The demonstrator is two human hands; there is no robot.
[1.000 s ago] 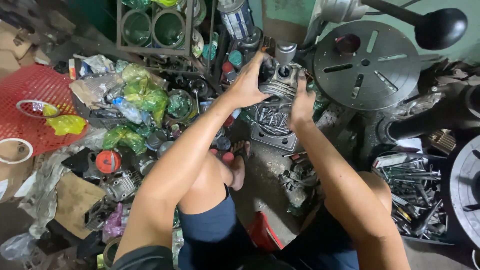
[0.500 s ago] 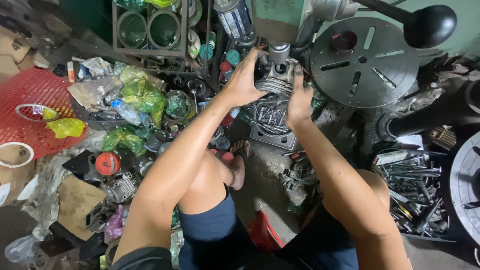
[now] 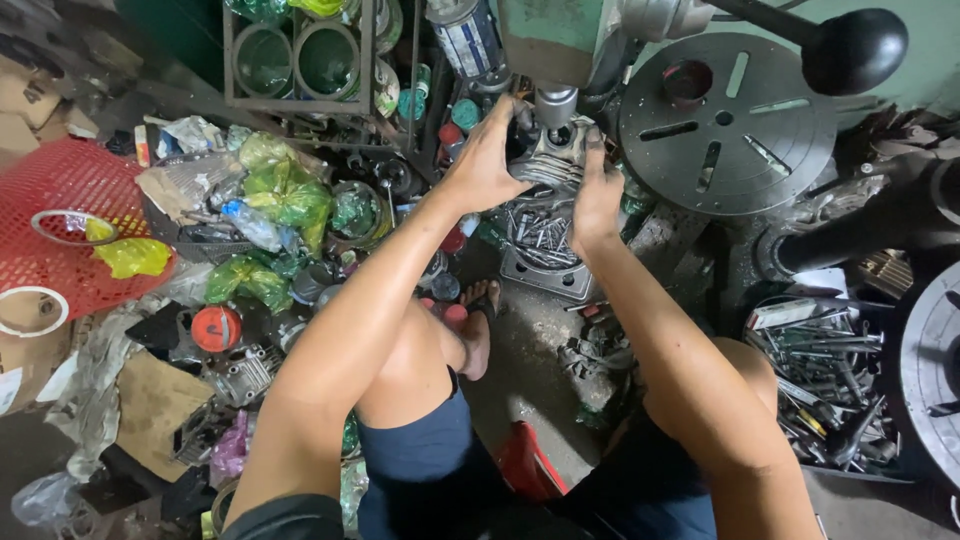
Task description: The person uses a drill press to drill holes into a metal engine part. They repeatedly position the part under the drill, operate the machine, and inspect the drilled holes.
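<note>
1. Finned metal engine part (image 3: 548,160): grey, ribbed; held up under the drill spindle (image 3: 556,105), above a tray of drill bits (image 3: 540,245) on the floor
2. Left hand (image 3: 488,160): fingers spread and wrapped round the left side of the finned metal engine part, gripping it
3. Right hand (image 3: 598,190): palm and fingers pressed against the right side of the same part, gripping it
4. Round slotted drill table (image 3: 728,120): dark grey disc, just right of the part, near the top right corner of the floor area
5. Black ball handle (image 3: 855,50): on a lever, above the disc
6. Box of loose tools (image 3: 820,370): at the right edge of the floor, beside the person's right knee
7. Green plastic bags (image 3: 285,190): crumpled, in the clutter left of the left forearm
8. Red mesh basket (image 3: 70,225): at the left edge of the floor, holding a yellow bag (image 3: 135,257)
9. Bare foot (image 3: 478,335): on the concrete floor, below the tray of drill bits
</note>
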